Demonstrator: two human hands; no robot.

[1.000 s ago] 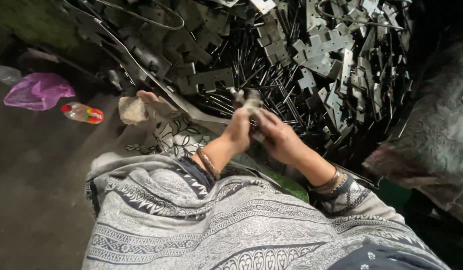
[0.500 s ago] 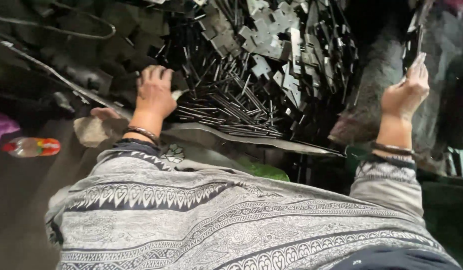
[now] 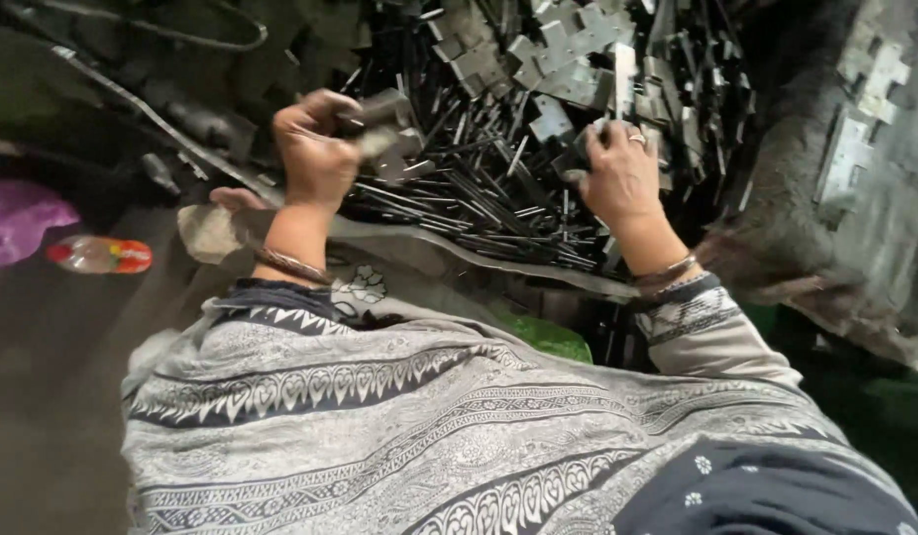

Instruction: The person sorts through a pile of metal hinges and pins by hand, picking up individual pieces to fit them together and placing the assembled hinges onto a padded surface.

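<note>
A big heap of grey metal hinge plates (image 3: pixel 563 59) and thin dark metal pins (image 3: pixel 479 203) lies in front of me. My left hand (image 3: pixel 315 149) is raised over the left side of the heap, fingers closed around a grey metal hinge piece (image 3: pixel 379 124). My right hand (image 3: pixel 622 173) rests on the heap's right side, with a ring on one finger, gripping a narrow metal strip (image 3: pixel 624 79) that stands upright. Bangles circle both wrists. A grey patterned shawl (image 3: pixel 429 426) covers my lap.
A purple plastic bag (image 3: pixel 18 218) and a small bottle with a red label (image 3: pixel 102 256) lie on the dark floor at left. Grey sacking with more hinge plates (image 3: pixel 860 139) rises at right. A green object (image 3: pixel 548 337) peeks out under the heap's edge.
Both hands have come back onto the heap. The left closed on a hinge piece. The right came down from far right, where it held something up, to grip a strip.
</note>
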